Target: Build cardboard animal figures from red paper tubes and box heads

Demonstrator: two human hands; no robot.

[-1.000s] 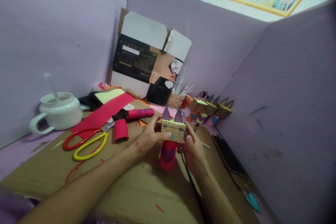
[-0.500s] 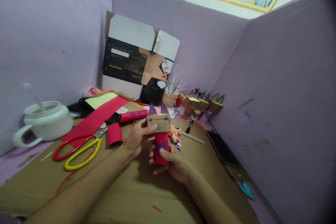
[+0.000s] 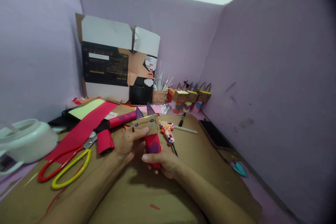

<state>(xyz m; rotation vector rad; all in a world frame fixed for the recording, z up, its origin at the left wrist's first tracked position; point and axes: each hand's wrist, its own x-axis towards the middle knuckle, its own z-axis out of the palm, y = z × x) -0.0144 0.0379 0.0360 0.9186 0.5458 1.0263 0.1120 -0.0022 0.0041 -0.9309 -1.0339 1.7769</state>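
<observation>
A paper figure [image 3: 149, 131] stands between my hands: a red roll body with a purple heart, topped by a cardboard box head with two purple ears and dot eyes. My left hand [image 3: 128, 143] pinches the left end of the box head, thumb on its front. My right hand [image 3: 162, 161] is wrapped round the foot of the red roll. Just right of the figure a glue gun covered in coloured spots [image 3: 167, 130] lies on the cardboard mat [image 3: 183, 175].
Red and yellow scissors [image 3: 63, 168], a short red roll [image 3: 105, 141], a long red roll [image 3: 122, 119] and red paper [image 3: 81, 129] lie to the left. A white pot [image 3: 23, 141] stands far left. Several finished figures [image 3: 191, 96], a small basket [image 3: 159, 96], a folded carton [image 3: 115, 63] and a phone [image 3: 214, 134] line the back and right.
My right hand dropped from the box head to grip the bottom of the red roll. The figure now leans a little left. The view has swung right, which shifts everything leftward in the frame.
</observation>
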